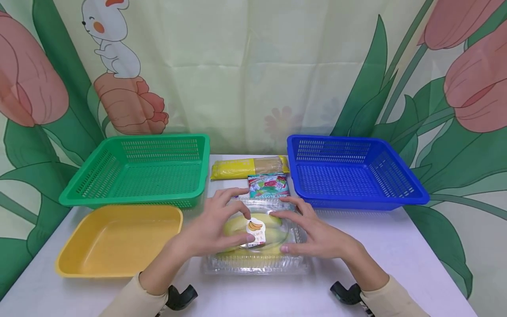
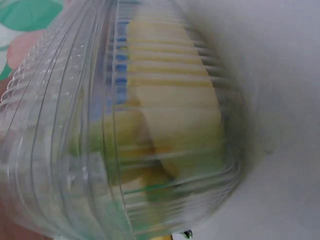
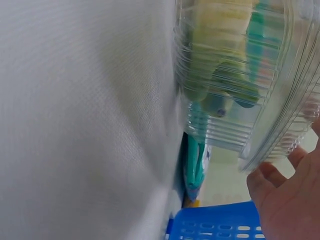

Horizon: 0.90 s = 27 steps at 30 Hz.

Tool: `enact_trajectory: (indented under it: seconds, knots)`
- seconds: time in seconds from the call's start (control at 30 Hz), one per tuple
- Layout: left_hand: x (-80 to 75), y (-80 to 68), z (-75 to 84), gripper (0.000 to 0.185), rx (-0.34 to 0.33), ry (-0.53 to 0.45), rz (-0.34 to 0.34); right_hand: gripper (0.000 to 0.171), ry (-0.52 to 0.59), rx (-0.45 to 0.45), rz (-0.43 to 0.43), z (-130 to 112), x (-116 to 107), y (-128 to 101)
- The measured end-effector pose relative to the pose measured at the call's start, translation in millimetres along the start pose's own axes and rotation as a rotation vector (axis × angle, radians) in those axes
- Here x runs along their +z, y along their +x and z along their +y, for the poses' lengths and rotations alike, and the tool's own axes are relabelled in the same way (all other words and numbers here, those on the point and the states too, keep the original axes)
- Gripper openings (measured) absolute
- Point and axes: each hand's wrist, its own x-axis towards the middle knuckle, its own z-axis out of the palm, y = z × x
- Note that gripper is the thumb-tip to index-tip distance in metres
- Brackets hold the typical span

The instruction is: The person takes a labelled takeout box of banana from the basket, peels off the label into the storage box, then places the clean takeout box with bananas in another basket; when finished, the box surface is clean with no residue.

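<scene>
A clear plastic clamshell box (image 1: 257, 265) with bananas (image 1: 273, 235) inside sits on the table's middle. A round-topped sticker (image 1: 255, 230) with a banana picture is on its lid. My left hand (image 1: 215, 224) reaches over the lid's left side, fingers bent loosely and thumb tip at the sticker. Over the lid's right side is my right hand (image 1: 317, 233), fingers spread. In the right wrist view, the right fingers (image 3: 262, 185) are by the lid's edge. The box's ribbed side (image 2: 165, 115) fills much of the left wrist view, blurred.
Behind the box lie a teal packet (image 1: 269, 185) and a yellow packet (image 1: 249, 167) with a see-through section. A green basket (image 1: 134, 200) and a yellow tray (image 1: 65, 264) stand at left, a blue basket (image 1: 356, 202) at right. A printed curtain (image 1: 222, 88) hangs behind the table.
</scene>
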Motion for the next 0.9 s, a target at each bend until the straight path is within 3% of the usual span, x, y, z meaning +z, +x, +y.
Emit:
enact_trajectory:
  seconds: [0.23, 0.57, 0.9]
  knots:
    - [7.8, 2.5, 4.6, 0.03, -0.013, 0.028, -0.016, 0.068, 0.007, 0.031, -0.01, -0.5, 1.3, -0.6]
    - [16.0, 8.1, 8.4, 0.035, 0.055, 0.106, 0.012, 0.068, 0.007, 0.034, -0.002, -0.6, 1.1, -0.9]
    - [20.6, 8.9, 7.1, 0.035, 0.041, 0.127, -0.009, 0.067, 0.016, 0.024, -0.002, -0.3, 1.4, -0.7]
